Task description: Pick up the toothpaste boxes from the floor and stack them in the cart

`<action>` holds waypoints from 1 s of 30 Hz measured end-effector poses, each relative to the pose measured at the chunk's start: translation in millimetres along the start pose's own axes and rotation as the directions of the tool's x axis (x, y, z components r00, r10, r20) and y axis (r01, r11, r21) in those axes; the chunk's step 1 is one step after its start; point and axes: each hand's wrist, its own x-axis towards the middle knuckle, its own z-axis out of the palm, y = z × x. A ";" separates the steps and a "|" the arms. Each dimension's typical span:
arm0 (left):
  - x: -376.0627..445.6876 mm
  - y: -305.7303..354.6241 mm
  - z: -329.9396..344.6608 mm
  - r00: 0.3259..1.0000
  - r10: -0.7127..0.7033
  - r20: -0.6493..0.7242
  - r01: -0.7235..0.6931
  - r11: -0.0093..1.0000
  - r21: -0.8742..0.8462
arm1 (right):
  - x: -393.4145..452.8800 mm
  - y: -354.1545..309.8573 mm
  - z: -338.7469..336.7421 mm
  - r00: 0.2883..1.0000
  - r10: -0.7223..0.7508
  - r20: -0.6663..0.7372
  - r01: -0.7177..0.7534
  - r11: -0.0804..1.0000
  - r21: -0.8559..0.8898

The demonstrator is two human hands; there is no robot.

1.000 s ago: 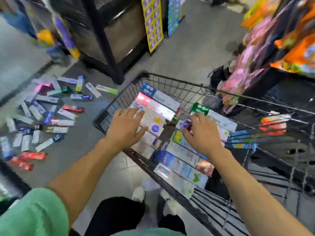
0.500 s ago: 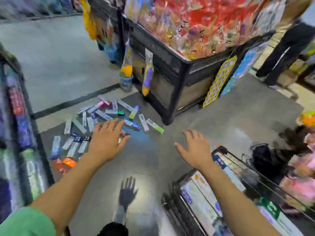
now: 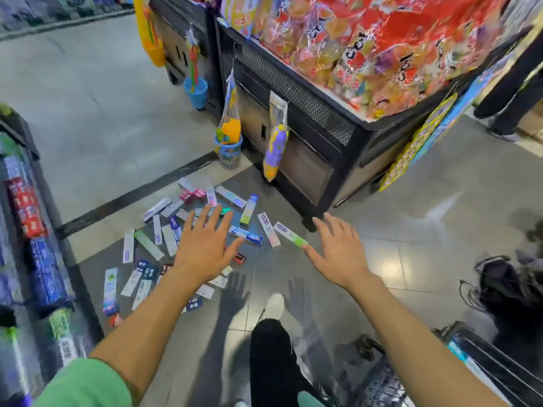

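Head view: left hand [image 3: 202, 248] and right hand [image 3: 338, 254], both empty with fingers spread, extended above the floor [image 3: 88, 113]. Boxes [image 3: 182, 230] lie scattered on the tiles beneath the left hand. Cart [image 3: 484, 365] corner at lower right, holding further boxes.

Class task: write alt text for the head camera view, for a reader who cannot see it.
Two open, empty hands, left hand and right hand, reach out above toothpaste boxes scattered on a grey shop floor. A snack display bin stands behind; the cart shows at lower right.
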 end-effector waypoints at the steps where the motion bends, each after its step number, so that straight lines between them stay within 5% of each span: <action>1: 17.0 -3.7 3.4 1.000 0.007 -0.002 -0.007 1.000 0.030 | 15.0 4.6 3.0 1.000 0.006 0.006 -0.006 1.000 0.001; 8: 166.0 -0.1 20.0 0.988 0.118 0.099 -0.133 0.978 0.159 | 133.7 52.0 22.1 0.989 0.123 0.078 -0.124 0.992 0.015; 15: 264.5 5.4 86.8 0.974 0.215 0.076 -0.217 0.976 0.023 | 209.2 84.9 86.4 0.979 0.200 0.037 -0.201 0.980 0.011; 23: 356.9 -6.0 321.8 0.957 0.287 -0.047 -0.288 0.957 -0.019 | 283.2 108.5 318.2 0.978 0.208 -0.011 -0.208 0.977 0.047; 30: 408.8 -16.9 554.6 0.877 0.475 -0.079 -0.474 0.880 0.032 | 322.5 141.4 538.7 0.978 0.178 -0.107 -0.169 0.982 0.090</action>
